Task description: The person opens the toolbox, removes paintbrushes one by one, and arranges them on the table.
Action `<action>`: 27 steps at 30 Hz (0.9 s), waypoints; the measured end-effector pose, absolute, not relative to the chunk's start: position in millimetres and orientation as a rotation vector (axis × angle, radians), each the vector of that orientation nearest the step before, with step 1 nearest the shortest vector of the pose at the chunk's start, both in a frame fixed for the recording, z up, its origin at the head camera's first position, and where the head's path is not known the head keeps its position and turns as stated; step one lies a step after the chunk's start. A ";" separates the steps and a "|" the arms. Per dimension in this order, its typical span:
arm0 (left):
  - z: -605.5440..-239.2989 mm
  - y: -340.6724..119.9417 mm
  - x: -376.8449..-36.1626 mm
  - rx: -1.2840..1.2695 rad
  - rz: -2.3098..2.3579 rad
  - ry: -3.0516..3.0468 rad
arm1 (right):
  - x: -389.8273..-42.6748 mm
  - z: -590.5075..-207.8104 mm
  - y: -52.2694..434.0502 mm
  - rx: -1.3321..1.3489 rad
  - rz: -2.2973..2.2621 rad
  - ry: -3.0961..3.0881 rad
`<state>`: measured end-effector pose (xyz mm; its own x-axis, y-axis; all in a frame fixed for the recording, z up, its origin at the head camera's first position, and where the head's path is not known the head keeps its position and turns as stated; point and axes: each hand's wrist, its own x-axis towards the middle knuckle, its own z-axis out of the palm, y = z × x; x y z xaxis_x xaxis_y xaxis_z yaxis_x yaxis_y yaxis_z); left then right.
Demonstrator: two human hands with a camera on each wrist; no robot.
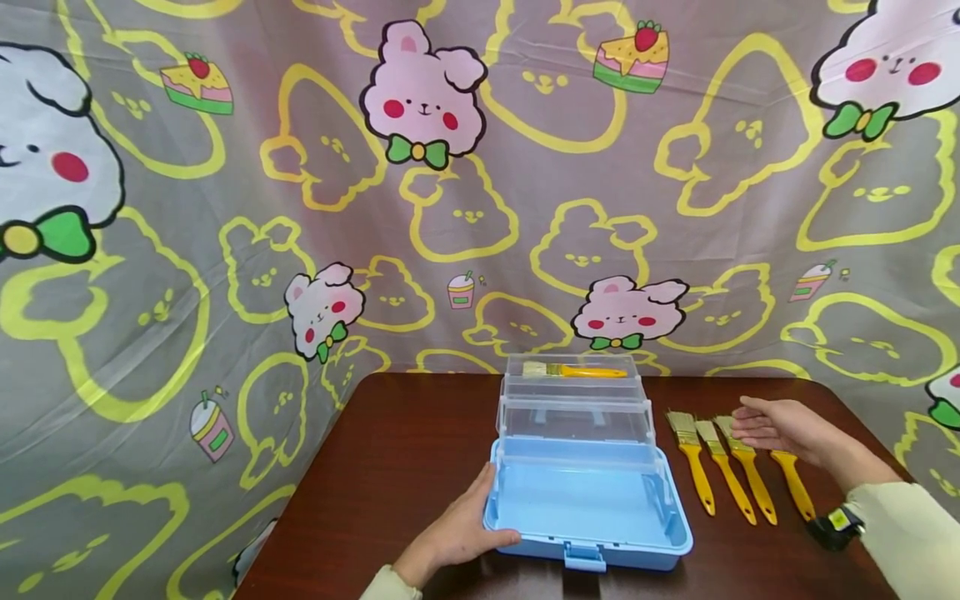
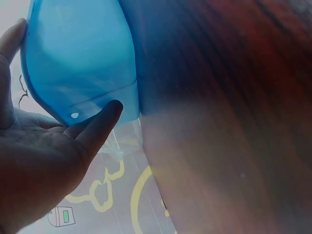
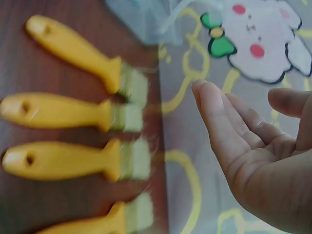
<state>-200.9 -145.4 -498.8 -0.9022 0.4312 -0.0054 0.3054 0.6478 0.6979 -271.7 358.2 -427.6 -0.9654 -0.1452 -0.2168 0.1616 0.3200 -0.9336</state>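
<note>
A light blue toolbox point(image 1: 577, 500) stands opened on the table, its clear plastic trays point(image 1: 573, 417) raised at the back. One paintbrush point(image 1: 592, 372) with a yellow handle lies in the topmost tray. At the box's front left corner, my left hand point(image 1: 468, 521) rests with its fingers along the side and the thumb at the front; the left wrist view shows these fingers extended against the blue wall point(image 2: 87, 53). My right hand point(image 1: 787, 429), fingers extended and holding nothing, hovers above several yellow-handled paintbrushes point(image 1: 699, 479) to the right of the box, partly covering one.
The brushes lie side by side on the dark brown table point(image 1: 405, 450), bristles toward the back. A patterned cloth point(image 1: 525, 183) with cartoon animals hangs behind the table and along the left. A black device point(image 1: 832, 529) sits at the right wrist.
</note>
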 end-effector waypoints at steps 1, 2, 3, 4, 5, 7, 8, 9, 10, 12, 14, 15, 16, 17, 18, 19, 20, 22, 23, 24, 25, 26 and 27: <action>-499.0 -145.5 -200.9 0.610 1.094 2.695 | -274.0 -424.7 353.1 0.001 -1.687 2.333; -499.3 -145.3 -201.0 0.611 1.092 2.696 | -276.4 -421.8 348.4 -0.025 -1.680 2.337; -499.3 -145.2 -201.1 0.611 1.094 2.695 | -279.0 -418.9 343.4 -0.044 -1.676 2.339; -499.2 -145.1 -201.2 0.610 1.099 2.690 | -281.6 -415.9 338.5 -0.061 -1.673 2.340; -499.1 -144.9 -201.3 0.611 1.101 2.686 | -283.9 -412.7 333.8 -0.076 -1.667 2.343; -498.9 -144.8 -201.3 0.611 1.102 2.680 | -288.8 -406.6 325.4 -0.099 -1.674 2.335; -498.7 -144.7 -201.2 0.607 1.100 2.676 | -290.9 -403.4 321.4 -0.111 -1.677 2.330; -498.6 -144.7 -201.1 0.604 1.098 2.674 | -293.2 -400.3 317.5 -0.111 -1.686 2.317; -498.5 -144.7 -201.0 0.600 1.096 2.673 | -295.1 -397.2 314.1 -0.114 -1.695 2.304; -498.2 -144.7 -200.5 0.592 1.089 2.674 | -298.8 -391.8 307.5 -0.123 -1.709 2.280; -497.6 -144.7 -200.1 0.588 1.084 2.674 | -302.3 -386.8 300.3 -0.126 -1.719 2.262; -497.3 -144.7 -200.1 0.589 1.083 2.675 | -304.2 -384.6 296.6 -0.130 -1.719 2.260; -496.9 -144.7 -200.1 0.591 1.085 2.675 | -306.1 -382.5 292.5 -0.126 -1.720 2.262; -496.5 -144.7 -200.0 0.594 1.086 2.674 | -308.5 -380.4 288.6 -0.126 -1.722 2.265; -496.3 -144.7 -200.2 0.597 1.085 2.676 | -310.6 -378.2 284.5 -0.119 -1.727 2.268; -496.1 -144.7 -200.3 0.598 1.086 2.677 | -312.8 -376.2 280.4 -0.121 -1.728 2.272; -496.1 -144.7 -200.4 0.599 1.086 2.679 | -315.2 -374.4 276.3 -0.123 -1.726 2.278; -495.7 -144.8 -200.2 0.597 1.084 2.684 | -319.7 -371.3 268.9 -0.132 -1.716 2.293; -495.7 -144.9 -200.1 0.593 1.082 2.685 | -321.8 -370.0 265.5 -0.138 -1.709 2.302; -495.6 -145.1 -199.9 0.593 1.077 2.688 | -323.3 -368.7 262.2 -0.143 -1.700 2.311; -495.6 -145.3 -199.7 0.595 1.075 2.690 | -324.7 -367.7 259.0 -0.148 -1.689 2.320; -495.4 -145.4 -199.5 0.594 1.076 2.687 | -326.5 -367.0 256.1 -0.153 -1.680 2.328; -495.3 -145.4 -199.4 0.593 1.079 2.683 | -328.0 -366.4 253.3 -0.155 -1.672 2.334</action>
<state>-199.4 -145.4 -495.3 -0.9020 0.4309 -0.0259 0.2931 0.6553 0.6961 -328.0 253.3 -366.4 -0.9590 -0.2393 -0.1520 0.0670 0.3299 -0.9416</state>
